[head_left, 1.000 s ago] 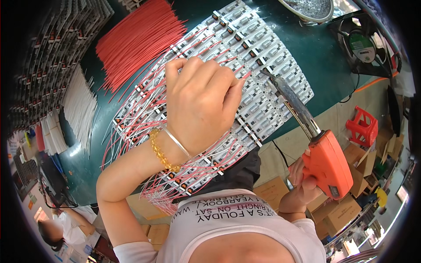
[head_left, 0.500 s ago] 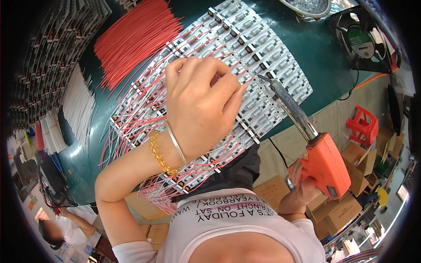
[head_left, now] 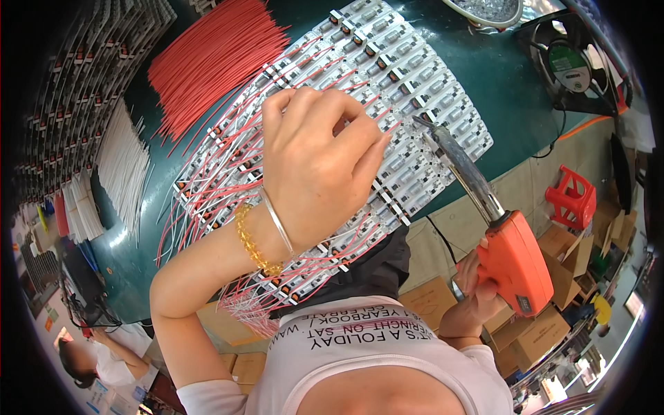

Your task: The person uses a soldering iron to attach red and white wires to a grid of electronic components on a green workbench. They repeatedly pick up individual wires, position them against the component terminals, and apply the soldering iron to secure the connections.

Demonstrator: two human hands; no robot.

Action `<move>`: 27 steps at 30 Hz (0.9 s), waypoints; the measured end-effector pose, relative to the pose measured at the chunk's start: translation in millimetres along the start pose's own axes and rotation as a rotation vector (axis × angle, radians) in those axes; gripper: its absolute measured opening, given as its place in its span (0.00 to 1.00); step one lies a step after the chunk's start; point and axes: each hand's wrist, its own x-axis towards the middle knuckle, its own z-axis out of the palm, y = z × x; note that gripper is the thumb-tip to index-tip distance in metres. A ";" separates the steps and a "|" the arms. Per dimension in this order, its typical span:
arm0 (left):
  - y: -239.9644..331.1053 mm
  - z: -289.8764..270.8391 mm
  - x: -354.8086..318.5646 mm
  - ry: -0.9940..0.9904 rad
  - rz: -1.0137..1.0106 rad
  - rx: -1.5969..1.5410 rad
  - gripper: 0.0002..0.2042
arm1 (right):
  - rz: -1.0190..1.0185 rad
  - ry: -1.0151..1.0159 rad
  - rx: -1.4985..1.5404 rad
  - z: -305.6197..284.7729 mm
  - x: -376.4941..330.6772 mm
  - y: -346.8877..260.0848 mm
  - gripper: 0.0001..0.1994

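Observation:
My left hand [head_left: 319, 160] lies over a panel of small white circuit boards [head_left: 408, 76] on the green table, its fingertips pinching a thin red wire [head_left: 393, 128] against the panel. Gold and silver bracelets ring that wrist. My right hand [head_left: 472, 294], low at the right, grips an orange soldering gun [head_left: 513, 263]. Its long metal tip [head_left: 423, 124] points up-left and sits just right of my left fingertips, at the pinched wire. Many red and white wires [head_left: 221, 180] stick out from the panel's left side.
A bundle of loose red wires [head_left: 207, 55] lies at the upper left, white wires [head_left: 123, 166] further left, racks of boards along the left rim. A small fan [head_left: 570, 66] and a metal dish [head_left: 484, 10] stand at top right. Cardboard boxes and a red stool [head_left: 570, 197] sit below the table; another person [head_left: 83, 360] sits at lower left.
The soldering gun's tip has shifted left toward my left fingertips. My left hand stays on the panel with only slight finger movement.

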 end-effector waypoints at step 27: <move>-84.9 -62.1 22.2 0.140 -0.059 0.303 0.04 | -0.085 -0.017 0.102 -4.8 1.7 -3.4 0.37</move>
